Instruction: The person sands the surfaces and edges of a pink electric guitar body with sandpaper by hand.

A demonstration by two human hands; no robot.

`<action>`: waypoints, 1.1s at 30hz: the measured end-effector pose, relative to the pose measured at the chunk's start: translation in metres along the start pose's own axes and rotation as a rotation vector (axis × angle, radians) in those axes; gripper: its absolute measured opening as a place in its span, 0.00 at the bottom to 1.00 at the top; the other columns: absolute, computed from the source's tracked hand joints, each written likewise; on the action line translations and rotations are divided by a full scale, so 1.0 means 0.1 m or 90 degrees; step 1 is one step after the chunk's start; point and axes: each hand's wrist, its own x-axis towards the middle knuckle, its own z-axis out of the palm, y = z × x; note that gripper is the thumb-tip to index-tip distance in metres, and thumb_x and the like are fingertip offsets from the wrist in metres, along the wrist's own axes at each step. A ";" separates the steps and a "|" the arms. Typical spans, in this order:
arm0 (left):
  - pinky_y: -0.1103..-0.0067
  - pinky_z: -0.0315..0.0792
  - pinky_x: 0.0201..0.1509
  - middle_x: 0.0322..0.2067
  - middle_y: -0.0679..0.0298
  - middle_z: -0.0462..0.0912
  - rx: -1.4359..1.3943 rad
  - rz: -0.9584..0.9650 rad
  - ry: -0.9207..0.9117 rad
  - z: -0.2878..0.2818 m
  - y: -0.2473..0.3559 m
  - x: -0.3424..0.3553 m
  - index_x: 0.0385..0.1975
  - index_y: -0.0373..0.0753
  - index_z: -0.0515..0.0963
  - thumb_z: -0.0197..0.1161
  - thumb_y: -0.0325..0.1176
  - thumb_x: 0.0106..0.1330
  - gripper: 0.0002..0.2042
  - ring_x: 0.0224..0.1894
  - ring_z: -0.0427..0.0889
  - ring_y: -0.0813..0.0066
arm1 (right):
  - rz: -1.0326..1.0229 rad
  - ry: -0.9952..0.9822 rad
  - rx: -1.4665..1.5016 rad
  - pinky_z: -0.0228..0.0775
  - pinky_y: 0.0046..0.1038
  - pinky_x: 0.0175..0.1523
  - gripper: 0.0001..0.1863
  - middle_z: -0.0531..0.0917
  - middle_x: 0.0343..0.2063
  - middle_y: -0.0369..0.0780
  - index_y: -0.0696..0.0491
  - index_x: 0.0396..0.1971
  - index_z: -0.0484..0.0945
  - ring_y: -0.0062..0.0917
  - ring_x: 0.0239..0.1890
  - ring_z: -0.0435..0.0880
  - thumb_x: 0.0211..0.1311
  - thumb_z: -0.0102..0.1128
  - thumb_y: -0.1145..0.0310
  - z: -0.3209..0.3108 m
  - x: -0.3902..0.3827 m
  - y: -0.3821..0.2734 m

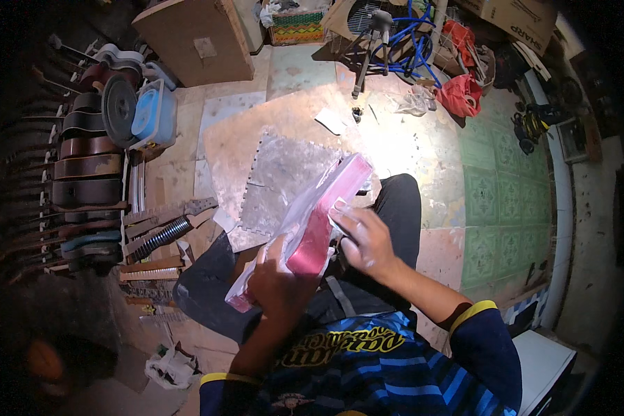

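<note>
The tiled floor is spreading widest, and on its left a row of guitars is standing. A grey mat is lying in front of the person. The pink guitar body is resting tilted over the lap, between both hands. The left hand is gripping its near end – not all fingers are showing. The right hand is pinching a small white piece and is holding it at the pink side. In my judgement, the work is standing partway: the side is already carrying colour, deeper near the left hand, but it is looking paler toward the far end, so some surface work is probably remaining – how much, I am not able to tell.
</note>
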 end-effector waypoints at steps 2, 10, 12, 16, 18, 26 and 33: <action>0.59 0.80 0.43 0.39 0.48 0.88 -0.015 0.010 0.022 0.01 0.00 -0.02 0.48 0.36 0.83 0.79 0.51 0.51 0.30 0.40 0.87 0.45 | 0.054 0.093 -0.028 0.78 0.37 0.60 0.31 0.84 0.55 0.47 0.54 0.58 0.82 0.43 0.52 0.85 0.49 0.60 0.83 -0.04 0.13 0.46; 0.58 0.80 0.43 0.38 0.48 0.87 0.012 0.046 0.034 0.10 -0.15 -0.12 0.52 0.36 0.81 0.79 0.52 0.52 0.32 0.40 0.87 0.45 | 0.029 0.076 -0.075 0.79 0.37 0.56 0.30 0.84 0.53 0.49 0.55 0.55 0.84 0.42 0.50 0.86 0.48 0.56 0.84 -0.08 0.13 0.54; 0.64 0.82 0.44 0.36 0.51 0.88 0.027 0.027 0.048 0.08 -0.07 -0.10 0.47 0.36 0.82 0.84 0.48 0.48 0.30 0.38 0.89 0.50 | 0.097 0.141 -0.073 0.78 0.37 0.59 0.32 0.83 0.53 0.51 0.57 0.58 0.82 0.44 0.52 0.85 0.47 0.54 0.85 -0.06 0.20 0.51; 0.64 0.82 0.45 0.37 0.51 0.89 -0.014 0.029 0.059 0.06 0.01 -0.01 0.46 0.37 0.83 0.85 0.48 0.46 0.30 0.39 0.90 0.50 | -0.035 0.011 -0.088 0.80 0.37 0.56 0.29 0.85 0.51 0.45 0.52 0.57 0.85 0.39 0.50 0.87 0.50 0.65 0.79 -0.03 0.01 0.20; 0.64 0.82 0.46 0.38 0.51 0.89 0.001 0.025 0.121 0.15 -0.07 -0.10 0.46 0.38 0.83 0.86 0.48 0.46 0.30 0.40 0.90 0.51 | 0.034 0.066 -0.119 0.81 0.37 0.56 0.29 0.85 0.53 0.46 0.52 0.57 0.84 0.41 0.50 0.86 0.51 0.63 0.79 -0.07 0.14 0.59; 0.60 0.82 0.42 0.39 0.48 0.88 0.016 -0.030 0.046 0.08 0.01 -0.05 0.51 0.38 0.81 0.83 0.50 0.48 0.33 0.38 0.89 0.47 | 0.035 0.073 -0.101 0.80 0.35 0.54 0.30 0.86 0.50 0.44 0.47 0.57 0.85 0.38 0.48 0.86 0.50 0.62 0.79 -0.03 0.26 0.54; 0.55 0.80 0.43 0.39 0.46 0.86 -0.033 0.109 0.168 0.21 -0.22 -0.16 0.55 0.37 0.77 0.80 0.50 0.53 0.34 0.40 0.86 0.42 | -0.006 0.018 -0.103 0.81 0.37 0.51 0.30 0.85 0.51 0.43 0.48 0.57 0.84 0.37 0.48 0.86 0.49 0.61 0.77 -0.02 0.22 0.50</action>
